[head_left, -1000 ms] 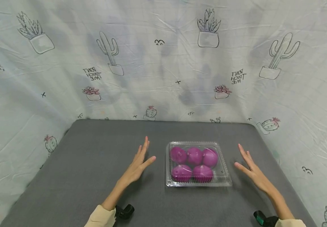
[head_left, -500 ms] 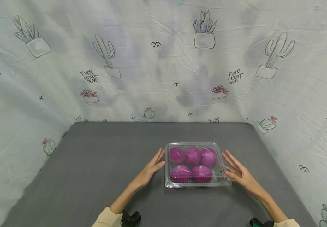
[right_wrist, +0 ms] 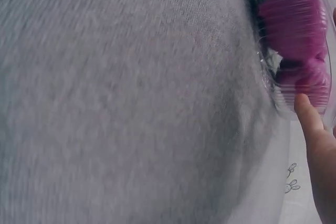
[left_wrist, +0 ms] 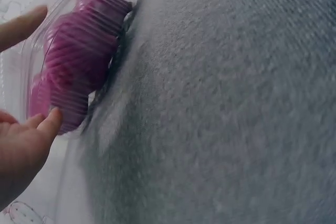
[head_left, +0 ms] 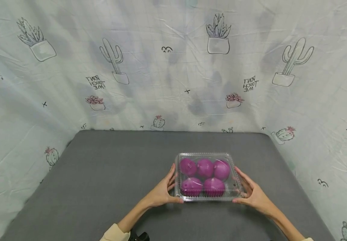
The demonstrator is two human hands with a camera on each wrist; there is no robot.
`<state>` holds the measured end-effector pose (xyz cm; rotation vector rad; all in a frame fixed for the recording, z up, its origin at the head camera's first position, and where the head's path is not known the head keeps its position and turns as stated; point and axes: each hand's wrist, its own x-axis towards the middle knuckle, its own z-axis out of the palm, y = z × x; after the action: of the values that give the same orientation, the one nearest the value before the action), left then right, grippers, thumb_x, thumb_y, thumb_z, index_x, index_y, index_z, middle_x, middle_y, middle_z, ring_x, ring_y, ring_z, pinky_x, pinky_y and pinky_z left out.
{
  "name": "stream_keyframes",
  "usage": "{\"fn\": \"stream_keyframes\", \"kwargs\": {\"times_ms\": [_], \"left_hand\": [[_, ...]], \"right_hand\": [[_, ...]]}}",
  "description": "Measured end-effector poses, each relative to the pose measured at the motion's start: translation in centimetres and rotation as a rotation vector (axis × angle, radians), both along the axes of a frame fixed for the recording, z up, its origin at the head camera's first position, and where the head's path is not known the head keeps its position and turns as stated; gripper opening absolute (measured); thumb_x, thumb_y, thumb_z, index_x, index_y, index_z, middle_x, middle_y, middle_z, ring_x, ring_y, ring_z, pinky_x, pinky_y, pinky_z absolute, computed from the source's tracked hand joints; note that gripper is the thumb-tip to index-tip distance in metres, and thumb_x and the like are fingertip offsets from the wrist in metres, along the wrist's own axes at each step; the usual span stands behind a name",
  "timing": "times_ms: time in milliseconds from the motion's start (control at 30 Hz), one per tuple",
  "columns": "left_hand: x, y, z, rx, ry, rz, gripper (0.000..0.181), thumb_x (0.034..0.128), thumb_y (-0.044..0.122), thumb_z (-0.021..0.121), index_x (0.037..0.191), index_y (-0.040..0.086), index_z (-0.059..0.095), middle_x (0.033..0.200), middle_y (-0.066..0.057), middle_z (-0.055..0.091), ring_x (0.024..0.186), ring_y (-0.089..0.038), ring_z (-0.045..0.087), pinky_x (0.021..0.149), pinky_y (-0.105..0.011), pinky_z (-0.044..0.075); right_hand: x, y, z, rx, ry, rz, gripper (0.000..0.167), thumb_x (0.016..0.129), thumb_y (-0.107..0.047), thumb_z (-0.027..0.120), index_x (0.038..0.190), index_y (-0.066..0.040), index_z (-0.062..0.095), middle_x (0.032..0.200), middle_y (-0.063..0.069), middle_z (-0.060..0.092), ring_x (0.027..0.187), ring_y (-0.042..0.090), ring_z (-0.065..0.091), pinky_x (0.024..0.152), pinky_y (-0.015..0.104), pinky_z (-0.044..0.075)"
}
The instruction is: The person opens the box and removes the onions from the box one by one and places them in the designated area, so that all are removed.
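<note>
In the head view, the left hand (head_left: pixel 161 193) and the right hand (head_left: pixel 255 196) grip a clear plastic box (head_left: pixel 208 198) from both ends, thumbs at its near corners, other fingers along its sides; it contains five purple round things (head_left: pixel 205 168) and is right of the middle of the grey table (head_left: pixel 116 164). In the left wrist view, thumb and fingertips stand apart at the box. In the right wrist view, one fingertip touches the box, other fingers are mostly cut off

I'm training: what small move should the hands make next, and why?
Probably raise the clear box gently and level: the left hand and right hand grip opposite sides, and spare room beside the front purple items might let them roll.
</note>
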<state>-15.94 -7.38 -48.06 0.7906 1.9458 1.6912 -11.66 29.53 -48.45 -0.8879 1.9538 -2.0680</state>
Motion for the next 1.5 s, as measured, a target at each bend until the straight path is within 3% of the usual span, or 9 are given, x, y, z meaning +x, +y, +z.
{"fn": "stream_keyframes", "kwargs": {"times_ms": [167,400,633,833,1000,1200,1267,1400,1500], "left_hand": [[0.2,0.0,-0.1,-0.011,-0.003,0.007,0.132,0.0682,0.001,0.085,0.151,0.010,-0.017,0.157,-0.010,-0.020,0.145,-0.028,0.005,0.111,-0.030,0.026],[0.3,-0.1,-0.6,0.035,-0.015,0.012,0.127,0.0713,-0.001,0.082,0.152,0.010,-0.015,0.159,-0.009,-0.014,0.145,-0.028,0.007,0.111,-0.030,0.025],[0.4,-0.3,-0.8,0.141,-0.072,-0.027,0.117,0.0761,-0.003,0.078,0.153,0.011,-0.009,0.160,-0.013,-0.004,0.145,-0.028,0.004,0.112,-0.031,0.024],[0.3,-0.5,-1.1,0.163,-0.113,-0.015,0.113,0.0759,-0.004,0.077,0.152,0.012,-0.004,0.160,-0.013,-0.001,0.146,-0.028,0.005,0.113,-0.034,0.023],[0.3,-0.5,-1.2,0.172,-0.164,0.008,0.108,0.0743,-0.005,0.078,0.148,0.008,-0.001,0.159,-0.017,-0.001,0.145,-0.029,0.006,0.113,-0.035,0.024],[0.3,-0.4,-0.9,0.192,-0.214,0.009,0.104,0.0750,-0.003,0.079,0.146,0.007,0.004,0.159,-0.018,-0.002,0.146,-0.029,0.005,0.112,-0.032,0.025],[0.3,-0.4,-0.8,0.205,-0.219,0.016,0.102,0.0743,-0.004,0.079,0.146,0.006,0.006,0.159,-0.017,0.000,0.146,-0.029,0.005,0.111,-0.030,0.027],[0.4,-0.4,-0.9,0.229,-0.208,0.026,0.097,0.0726,-0.011,0.076,0.143,0.000,0.011,0.158,-0.018,0.003,0.145,-0.031,0.006,0.110,-0.029,0.029],[0.4,-0.5,-0.8,0.193,-0.195,0.050,0.092,0.0730,-0.011,0.076,0.142,-0.001,0.015,0.155,-0.019,0.010,0.143,-0.035,0.013,0.108,-0.029,0.034]], "right_hand": [[0.1,0.0,-0.2,0.078,-0.032,-0.067,0.103,0.076,0.015,0.071,0.151,0.004,0.001,0.161,0.004,-0.002,0.136,-0.003,0.029,0.098,0.020,0.040],[0.4,-0.5,0.0,0.139,-0.071,-0.154,0.104,0.075,0.011,0.073,0.148,0.010,0.000,0.148,0.040,-0.005,0.131,-0.009,0.032,0.097,0.018,0.041],[1.1,-0.8,0.1,0.159,-0.095,-0.234,0.096,0.075,0.012,0.072,0.145,0.012,0.006,0.142,0.047,0.011,0.124,-0.009,0.040,0.094,0.017,0.044],[1.5,-0.7,-0.2,0.139,-0.104,-0.209,0.094,0.076,0.012,0.071,0.144,0.007,0.006,0.144,0.040,0.012,0.126,-0.012,0.035,0.093,0.016,0.044],[1.5,-0.8,-0.5,0.052,-0.101,-0.179,0.081,0.077,0.016,0.068,0.135,0.009,0.013,0.143,0.006,0.036,0.127,-0.004,0.040,0.095,0.021,0.045],[1.8,-1.1,-0.4,0.131,-0.103,-0.275,0.081,0.078,0.011,0.070,0.139,0.011,0.016,0.139,-0.009,0.038,0.124,-0.014,0.035,0.091,0.012,0.042],[1.9,-1.1,-0.1,0.205,-0.132,-0.324,0.083,0.079,0.007,0.071,0.142,0.010,0.016,0.143,0.002,0.035,0.122,-0.013,0.036,0.089,0.012,0.043],[2.2,-1.3,0.5,0.315,-0.193,-0.390,0.083,0.082,0.000,0.072,0.146,0.005,0.018,0.148,0.026,0.025,0.133,0.022,0.034,0.087,0.010,0.040],[2.4,-1.5,0.8,0.330,-0.228,-0.412,0.081,0.084,-0.002,0.071,0.146,0.004,0.020,0.148,0.029,0.024,0.131,0.037,0.033,0.088,0.011,0.042]]}}
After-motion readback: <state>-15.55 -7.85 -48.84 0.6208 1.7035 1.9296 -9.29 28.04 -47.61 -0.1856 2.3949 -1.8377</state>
